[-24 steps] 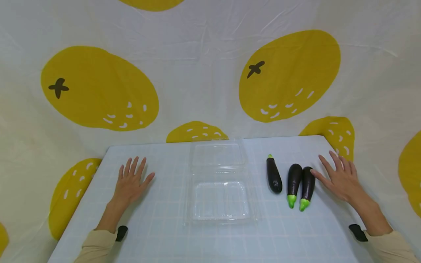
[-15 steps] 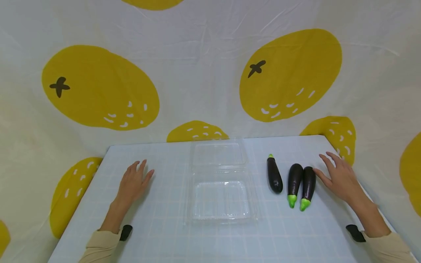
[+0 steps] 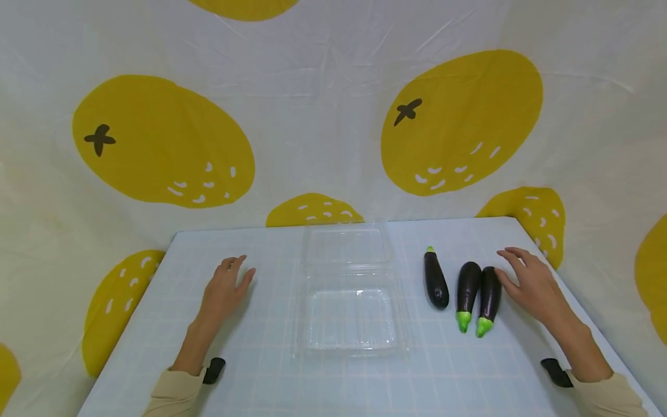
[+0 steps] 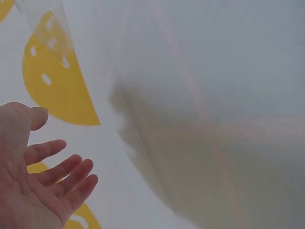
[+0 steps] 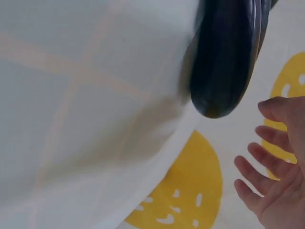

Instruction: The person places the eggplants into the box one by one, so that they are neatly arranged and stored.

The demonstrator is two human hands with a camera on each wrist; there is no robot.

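Three dark purple eggplants with bright green stem ends lie on the right side of the table. One eggplant [image 3: 436, 280] stands apart with its green end away from me; the middle eggplant [image 3: 468, 289] and the right eggplant [image 3: 488, 295] lie side by side, green ends toward me. My right hand [image 3: 534, 286] hovers beside the right eggplant, fingers loosely bent, holding nothing; the right wrist view shows a gap between thumb and eggplant [image 5: 224, 62]. My left hand [image 3: 223, 292] is over the left of the table, fingers relaxed and holding nothing. Between the hands lies an open clear plastic clamshell container [image 3: 351, 350].
The table [image 3: 250, 382] has a pale checked cover. Behind it hangs a white cloth [image 3: 318, 133] printed with large yellow fruit shapes. The container's raised lid [image 3: 346, 246] reaches the table's far edge.
My left hand has moved right, toward the container, and its spread fingers have relaxed. My right hand has shifted slightly left, its fingers bending more. The eggplants and container stay in place.
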